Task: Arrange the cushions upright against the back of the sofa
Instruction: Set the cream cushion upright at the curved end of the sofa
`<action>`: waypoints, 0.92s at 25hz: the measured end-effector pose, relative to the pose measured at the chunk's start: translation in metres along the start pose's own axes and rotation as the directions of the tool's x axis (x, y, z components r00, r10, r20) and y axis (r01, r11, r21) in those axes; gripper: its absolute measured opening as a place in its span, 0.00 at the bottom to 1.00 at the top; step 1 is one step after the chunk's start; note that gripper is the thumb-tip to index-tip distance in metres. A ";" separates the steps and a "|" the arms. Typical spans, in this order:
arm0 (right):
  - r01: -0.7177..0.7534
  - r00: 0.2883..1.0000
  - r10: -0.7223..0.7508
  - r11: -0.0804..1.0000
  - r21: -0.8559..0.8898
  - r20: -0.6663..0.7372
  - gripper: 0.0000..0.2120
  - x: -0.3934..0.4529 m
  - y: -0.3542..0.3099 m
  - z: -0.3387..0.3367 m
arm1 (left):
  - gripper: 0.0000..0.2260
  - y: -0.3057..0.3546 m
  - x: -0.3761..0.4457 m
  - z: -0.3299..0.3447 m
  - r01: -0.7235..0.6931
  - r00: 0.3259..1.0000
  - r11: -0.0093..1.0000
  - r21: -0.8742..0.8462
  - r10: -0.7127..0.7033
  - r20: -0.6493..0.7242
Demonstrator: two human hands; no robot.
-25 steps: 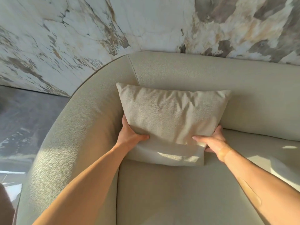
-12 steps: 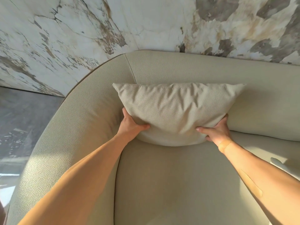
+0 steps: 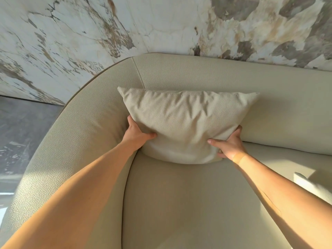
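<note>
A beige textured cushion (image 3: 185, 121) stands upright on the sofa seat, its back leaning on the sofa backrest (image 3: 224, 76) near the left corner. My left hand (image 3: 137, 134) grips its lower left edge, thumb on the front and fingers hidden behind. My right hand (image 3: 230, 146) holds the lower right corner the same way, thumb across the front. The cushion's bottom edge rests on the seat (image 3: 188, 194).
The sofa's curved left arm (image 3: 71, 141) wraps around beside the cushion. A marble-patterned wall (image 3: 143, 24) rises behind the backrest. Dark grey floor (image 3: 21, 126) lies at the left. A sunlit patch (image 3: 305, 182) falls on the seat at the right.
The cushion has been pushed back and set more upright against the backrest. Both hands stayed on its lower corners and moved back with it.
</note>
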State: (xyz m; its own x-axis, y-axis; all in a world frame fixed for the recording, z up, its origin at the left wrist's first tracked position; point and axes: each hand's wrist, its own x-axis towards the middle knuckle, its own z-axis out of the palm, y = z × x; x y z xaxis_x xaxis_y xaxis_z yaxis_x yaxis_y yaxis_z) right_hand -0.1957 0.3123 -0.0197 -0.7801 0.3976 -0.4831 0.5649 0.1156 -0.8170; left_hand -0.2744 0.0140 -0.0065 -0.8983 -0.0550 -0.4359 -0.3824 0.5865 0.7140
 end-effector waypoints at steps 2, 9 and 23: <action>0.022 1.000 -0.024 0.996 -0.084 -0.019 0.44 0.004 0.001 0.001 | 0.44 -0.001 0.002 0.002 0.014 1.000 1.000 -0.002 -0.014 0.007; 0.081 0.985 -0.126 0.943 -0.324 -0.120 0.51 -0.013 0.006 -0.012 | 0.50 -0.005 -0.023 0.005 -0.049 0.997 0.999 0.010 0.049 -0.065; 0.136 0.956 -0.290 0.552 -0.823 -0.037 0.44 -0.162 -0.045 -0.102 | 0.48 0.065 -0.158 -0.016 -0.361 0.926 0.800 0.479 0.370 0.080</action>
State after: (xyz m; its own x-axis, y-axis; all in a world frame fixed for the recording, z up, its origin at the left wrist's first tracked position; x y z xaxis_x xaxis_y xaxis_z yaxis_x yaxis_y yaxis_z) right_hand -0.0675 0.3354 0.1273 -0.9001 0.3799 -0.2132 0.4269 0.8668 -0.2577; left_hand -0.1613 0.0477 0.1180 -0.9556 0.2307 -0.1831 0.1223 0.8763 0.4661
